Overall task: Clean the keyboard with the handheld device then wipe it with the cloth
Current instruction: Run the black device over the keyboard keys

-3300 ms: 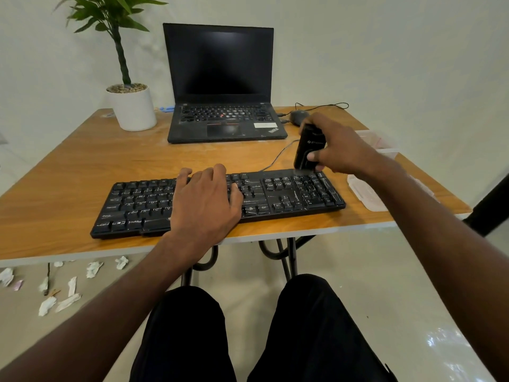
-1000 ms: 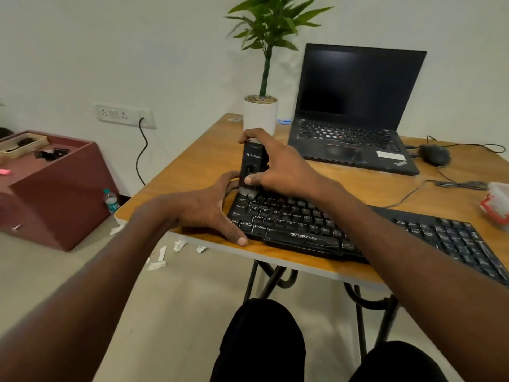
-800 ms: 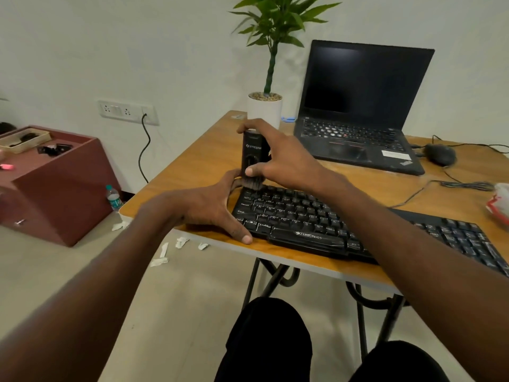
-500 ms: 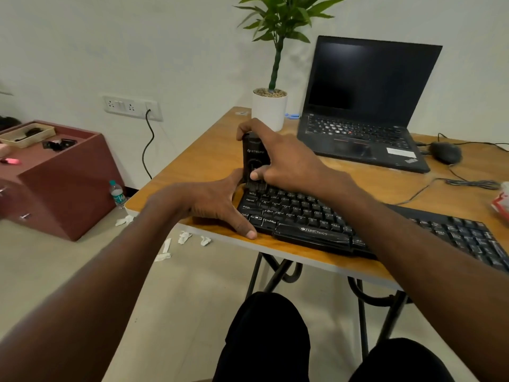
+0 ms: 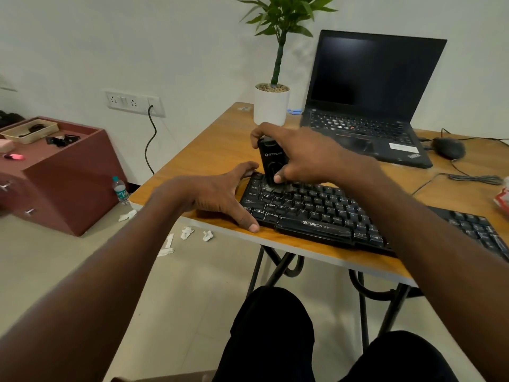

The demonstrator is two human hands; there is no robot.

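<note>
The right hand [image 5: 308, 155] grasping the cleaner [image 5: 271, 164] has dropped back onto the keyboard's [image 5: 316, 210] left end; the released left hand [image 5: 214, 194] braces it. Brushing continues.

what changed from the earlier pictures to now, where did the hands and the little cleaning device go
The right hand carried the handheld device from the number-pad end of the keyboard across to its left end, where it now stands on the upper-left keys. The left hand came off the middle keys and now braces the keyboard's left edge. Unchanged: the right hand's grip on the device, and the laptop and plant pot on the table.
</note>
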